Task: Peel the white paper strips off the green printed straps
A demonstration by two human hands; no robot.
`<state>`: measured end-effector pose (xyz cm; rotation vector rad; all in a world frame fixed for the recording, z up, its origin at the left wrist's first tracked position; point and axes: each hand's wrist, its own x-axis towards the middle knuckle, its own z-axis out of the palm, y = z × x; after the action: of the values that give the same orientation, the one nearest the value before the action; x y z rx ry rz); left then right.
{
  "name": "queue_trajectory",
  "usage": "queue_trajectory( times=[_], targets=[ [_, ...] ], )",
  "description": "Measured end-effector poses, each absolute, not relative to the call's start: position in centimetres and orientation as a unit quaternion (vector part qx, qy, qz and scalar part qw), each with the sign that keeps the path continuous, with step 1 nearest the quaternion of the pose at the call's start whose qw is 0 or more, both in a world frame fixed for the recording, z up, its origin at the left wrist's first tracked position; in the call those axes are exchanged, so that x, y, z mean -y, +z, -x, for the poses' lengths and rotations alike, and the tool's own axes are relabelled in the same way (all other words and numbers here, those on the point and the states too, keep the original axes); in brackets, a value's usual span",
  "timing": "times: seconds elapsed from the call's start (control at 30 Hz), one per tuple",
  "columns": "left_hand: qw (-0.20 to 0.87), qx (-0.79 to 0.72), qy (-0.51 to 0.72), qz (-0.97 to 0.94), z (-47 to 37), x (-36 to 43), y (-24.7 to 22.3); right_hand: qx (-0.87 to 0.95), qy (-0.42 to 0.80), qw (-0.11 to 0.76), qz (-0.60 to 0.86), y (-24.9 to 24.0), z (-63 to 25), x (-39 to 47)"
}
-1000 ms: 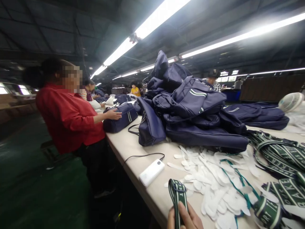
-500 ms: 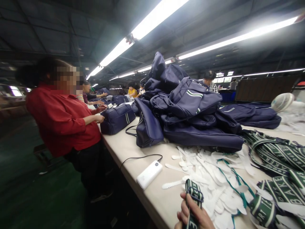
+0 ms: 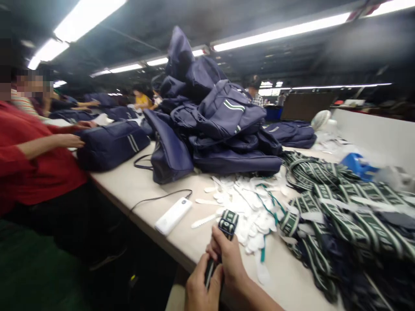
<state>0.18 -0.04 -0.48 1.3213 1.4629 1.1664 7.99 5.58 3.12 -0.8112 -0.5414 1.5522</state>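
Both hands close on 1 green-and-white strap [image 3: 227, 224] at the near edge of the worktop [image 3: 136, 185]: the right hand [image 3: 228, 257] wraps its upper stretch in a firm grip just below the looped end, and the left hand [image 3: 201, 287] pinches the lower length, which runs down out of sight. As I judge it, this strap is mid-handling, with most of the work left, since a big heap of straps [image 3: 340, 207] lies untouched to the right. White paper slips [image 3: 249, 203] litter the worktop beside the strap (peeled backings, maybe). Beyond them sit a white power bank [image 3: 173, 215] and a pile of navy bags [image 3: 214, 125]. The strap's lettering blurs, and I cannot tell what the left fingers do beneath.
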Motion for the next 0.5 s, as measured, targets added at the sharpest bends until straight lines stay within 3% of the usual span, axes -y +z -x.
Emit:
queue_trajectory(
  times=[0.13,0.3,0.4,0.5],
  targets=[
    [0.392,-0.578,0.5,-0.513,-0.8,0.7,-1.6,0.163,0.738,0.563,0.334,2.1,-8.8,-6.9],
    [0.397,-0.596,0.442,-0.54,-0.5,1.0,-1.5,0.122,0.866,0.402,0.269,0.8,-10.8,-8.0],
    [0.42,-0.591,0.418,-0.547,-0.1,0.7,-1.5,0.125,0.87,0.382,0.286,0.1,-11.2,-8.0],
    [0.518,-0.585,0.408,-0.472,-0.1,0.5,-1.6,0.137,0.853,0.394,0.313,-0.1,-11.0,-7.4]
  ],
)
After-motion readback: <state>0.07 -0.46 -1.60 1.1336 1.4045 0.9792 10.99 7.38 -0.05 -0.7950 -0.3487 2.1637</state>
